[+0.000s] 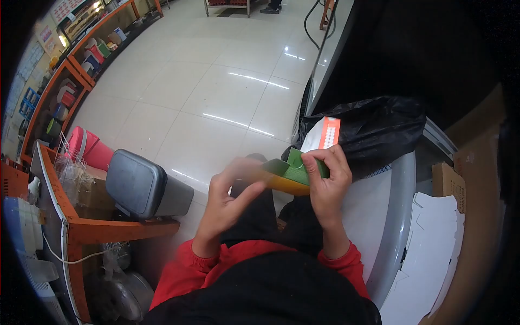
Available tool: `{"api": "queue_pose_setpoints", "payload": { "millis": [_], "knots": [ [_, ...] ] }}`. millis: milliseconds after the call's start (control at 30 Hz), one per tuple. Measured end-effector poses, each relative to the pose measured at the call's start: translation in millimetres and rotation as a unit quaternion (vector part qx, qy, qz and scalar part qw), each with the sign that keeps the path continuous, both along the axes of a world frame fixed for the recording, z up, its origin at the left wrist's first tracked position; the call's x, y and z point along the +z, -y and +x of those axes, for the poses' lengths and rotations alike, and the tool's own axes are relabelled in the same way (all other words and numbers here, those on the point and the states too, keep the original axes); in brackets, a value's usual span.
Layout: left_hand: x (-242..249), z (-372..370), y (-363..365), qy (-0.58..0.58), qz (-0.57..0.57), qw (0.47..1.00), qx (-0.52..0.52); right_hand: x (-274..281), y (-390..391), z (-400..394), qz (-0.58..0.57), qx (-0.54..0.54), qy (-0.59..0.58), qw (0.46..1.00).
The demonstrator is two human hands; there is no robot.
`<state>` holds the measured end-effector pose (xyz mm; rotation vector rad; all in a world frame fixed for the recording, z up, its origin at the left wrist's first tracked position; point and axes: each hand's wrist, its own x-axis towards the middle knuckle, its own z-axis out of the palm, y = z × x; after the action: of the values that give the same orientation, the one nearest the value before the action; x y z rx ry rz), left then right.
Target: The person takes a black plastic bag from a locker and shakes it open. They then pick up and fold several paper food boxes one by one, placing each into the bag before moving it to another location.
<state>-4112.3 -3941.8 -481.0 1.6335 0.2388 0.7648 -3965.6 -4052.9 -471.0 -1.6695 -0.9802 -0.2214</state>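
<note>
A small green and yellow cardboard box (290, 176) is held up in front of my lap, with a flap standing open at its top. My right hand (330, 181) grips its right end, thumb on the near green side. At the left end is my left hand (230, 192), its thumb stretched out and its fingers blurred by motion. Whether those fingers pinch the cardboard cannot be made out. Just beyond my right hand an orange and white carton (329, 132) stands against a black plastic bag (382, 127).
A grey lidded bin (143, 181) and a pink bucket (89, 149) stand to the left, by an orange-framed table (108, 232). On the right are a grey curved edge (401, 216), a flattened white carton (430, 249) and a brown box (448, 184). Tiled floor (189, 92) extends ahead.
</note>
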Motion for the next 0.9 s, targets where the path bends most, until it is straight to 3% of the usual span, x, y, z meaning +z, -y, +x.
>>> {"api": "queue_pose_setpoints", "payload": {
  "millis": [33,67,167,200,300,333,433,633,733,900],
  "knots": [
    [-0.8,2.4,4.6,-0.036,0.025,0.996,0.074,0.1,-1.7,-3.8,0.003,0.013,-0.002,1.0],
    [-0.4,12.1,11.5,0.013,-0.088,0.987,0.131,1.0,-3.1,-9.5,0.007,0.026,-0.003,1.0],
    [-13.1,25.7,11.1,0.05,0.027,0.955,0.29,2.1,-2.5,-18.8,-0.009,0.054,0.051,0.997],
    [-15.8,30.0,11.7,0.053,-0.014,0.952,0.301,-1.6,-1.4,-19.0,-0.016,0.061,0.096,0.993],
    [-21.8,33.1,-0.1,-0.011,0.028,0.964,0.263,-5.6,3.3,-15.4,-0.037,0.072,0.208,0.975],
    [-15.7,30.3,-3.5,-0.039,-0.027,0.977,0.206,-5.9,2.7,-13.0,-0.033,0.08,0.234,0.968],
    [-8.6,24.2,-6.0,-0.034,0.015,0.995,0.089,-5.8,1.3,-8.7,-0.024,0.105,0.263,0.959],
    [8.7,14.5,-2.9,-0.031,0.106,0.991,0.072,-1.1,6.0,-11.7,-0.028,0.139,0.254,0.957],
    [14.6,13.1,2.4,-0.02,0.014,0.998,0.057,-2.4,5.7,-9.4,-0.01,0.164,0.254,0.953],
    [14.2,12.3,1.8,-0.023,0.095,0.993,0.061,5.1,6.9,-12.2,-0.031,0.179,0.2,0.963]
  ]
}}
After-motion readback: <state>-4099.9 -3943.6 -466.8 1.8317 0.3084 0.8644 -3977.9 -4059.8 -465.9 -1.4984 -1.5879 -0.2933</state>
